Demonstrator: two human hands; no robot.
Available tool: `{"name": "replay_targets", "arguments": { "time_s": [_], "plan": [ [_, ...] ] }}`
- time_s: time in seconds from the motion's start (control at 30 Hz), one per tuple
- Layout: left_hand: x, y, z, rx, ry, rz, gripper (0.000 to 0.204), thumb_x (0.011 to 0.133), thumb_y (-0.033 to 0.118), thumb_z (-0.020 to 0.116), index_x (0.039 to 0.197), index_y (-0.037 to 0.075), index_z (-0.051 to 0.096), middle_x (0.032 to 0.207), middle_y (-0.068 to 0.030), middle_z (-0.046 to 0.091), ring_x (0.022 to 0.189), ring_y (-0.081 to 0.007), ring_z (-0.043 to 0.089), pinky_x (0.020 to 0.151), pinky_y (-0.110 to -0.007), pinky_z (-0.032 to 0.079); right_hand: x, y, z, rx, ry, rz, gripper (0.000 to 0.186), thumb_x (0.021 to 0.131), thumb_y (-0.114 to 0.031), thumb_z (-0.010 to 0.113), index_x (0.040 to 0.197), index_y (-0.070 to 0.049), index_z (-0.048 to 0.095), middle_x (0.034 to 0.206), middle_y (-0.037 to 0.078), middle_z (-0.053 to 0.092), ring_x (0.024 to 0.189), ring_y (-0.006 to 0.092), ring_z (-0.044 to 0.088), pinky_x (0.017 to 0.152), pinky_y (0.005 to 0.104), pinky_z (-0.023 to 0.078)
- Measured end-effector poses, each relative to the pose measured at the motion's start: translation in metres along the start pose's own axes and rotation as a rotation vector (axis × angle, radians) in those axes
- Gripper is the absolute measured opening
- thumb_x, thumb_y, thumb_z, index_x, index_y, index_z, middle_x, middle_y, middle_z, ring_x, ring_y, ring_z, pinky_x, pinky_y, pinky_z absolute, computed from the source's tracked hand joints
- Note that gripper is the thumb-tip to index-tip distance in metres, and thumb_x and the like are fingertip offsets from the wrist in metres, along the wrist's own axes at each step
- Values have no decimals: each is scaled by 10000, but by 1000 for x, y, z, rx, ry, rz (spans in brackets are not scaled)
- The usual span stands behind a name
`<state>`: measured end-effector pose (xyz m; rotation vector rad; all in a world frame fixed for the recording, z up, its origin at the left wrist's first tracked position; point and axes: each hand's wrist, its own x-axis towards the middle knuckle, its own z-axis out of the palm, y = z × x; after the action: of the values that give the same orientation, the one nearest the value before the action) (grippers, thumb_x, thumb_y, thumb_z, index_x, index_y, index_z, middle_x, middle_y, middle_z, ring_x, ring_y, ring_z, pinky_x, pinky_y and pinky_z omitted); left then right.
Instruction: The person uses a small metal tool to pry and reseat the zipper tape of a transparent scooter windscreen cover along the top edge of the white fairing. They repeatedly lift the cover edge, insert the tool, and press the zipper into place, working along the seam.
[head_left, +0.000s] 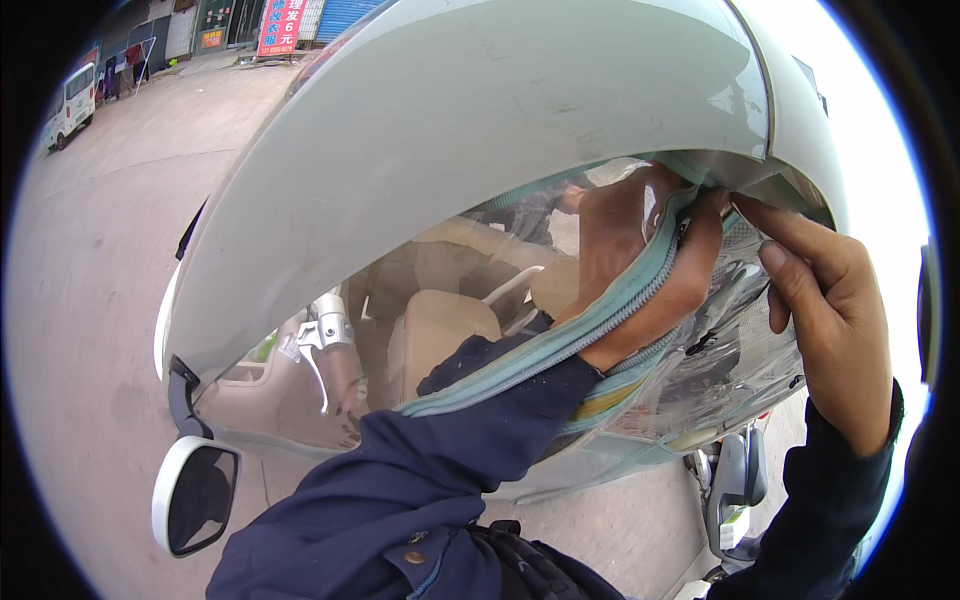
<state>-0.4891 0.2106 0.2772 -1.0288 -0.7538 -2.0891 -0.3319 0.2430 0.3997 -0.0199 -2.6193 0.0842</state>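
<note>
A clear plastic cover point(400, 255) hangs below the pale roof of a small vehicle, edged with a light teal zipper point(640, 280). My left arm reaches through the unzipped gap. The zipper tape crosses over it, and part of my left hand point(615, 225) shows through the plastic. Its fingers curl at the zipper's upper end, under the roof edge; what they grip is hidden. From the right, my right hand point(825, 280) meets them there, index finger and thumb bent close at the cover's upper corner. I cannot make out what is between them.
The pale roof point(480, 110) arches over the hands. Through the plastic show a beige seat point(440, 325) and a brake lever point(318, 370). A side mirror point(197, 497) juts out at lower left. A scooter point(735, 490) stands at lower right, a white van point(72, 105) at far left.
</note>
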Motion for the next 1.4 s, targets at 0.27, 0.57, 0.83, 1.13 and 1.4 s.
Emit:
{"name": "replay_targets", "arguments": {
  "time_s": [0.27, 0.57, 0.83, 1.13, 1.4],
  "plan": [
    [1, -3, 1, -98, 5, 30, 73, 918, -15, 722, 931, -27, 651, 770, -73, 683, 676, -90, 630, 611, -254, 488, -5, -13, 3, -232, 28, -41, 335, 1084, -123, 551, 1361, -1, 696, 849, 89, 696, 618, 127, 520, 601, 259, 475],
    [-1, 10, -7, 130, -44, 54, 160, 894, 74, 712, 1039, 5, 706, 868, -156, 674, 754, -352, 660, 730, -448, 508, -1, -3, 10, 527, 47, 317, 353, 1074, -176, 599, 1357, 21, 679, 709, 56, 642, 440, 30, 411, 403, 186, 294],
    [-8, 11, -17, 726, -272, 310, 360, 902, 156, 664, 1228, 29, 748, 1171, -187, 635, 1072, -330, 595, 889, -438, 491, -11, -7, 25, -126, 162, -59, 334, 1043, -75, 578, 1330, 57, 687, 847, 127, 704, 612, 138, 548, 553, 272, 438],
    [-38, -16, 3, 775, -396, 238, 331, 1037, 210, 586, 1303, 56, 710, 1282, -127, 683, 1159, -266, 599, 1006, -380, 512, -6, 7, 23, 93, 183, -20, 324, 1008, -107, 644, 1265, 81, 702, 768, 113, 665, 553, 120, 517, 484, 249, 407],
    [-37, -16, -3, 994, -437, 425, 399, 1060, 293, 578, 1365, 48, 660, 1240, -134, 711, 1122, -245, 649, 963, -420, 560, 4, 16, 16, 522, 90, 123, 332, 1014, -142, 661, 1252, 87, 694, 1163, 219, 749, 622, 102, 536, 540, 232, 464]
  ]
}}
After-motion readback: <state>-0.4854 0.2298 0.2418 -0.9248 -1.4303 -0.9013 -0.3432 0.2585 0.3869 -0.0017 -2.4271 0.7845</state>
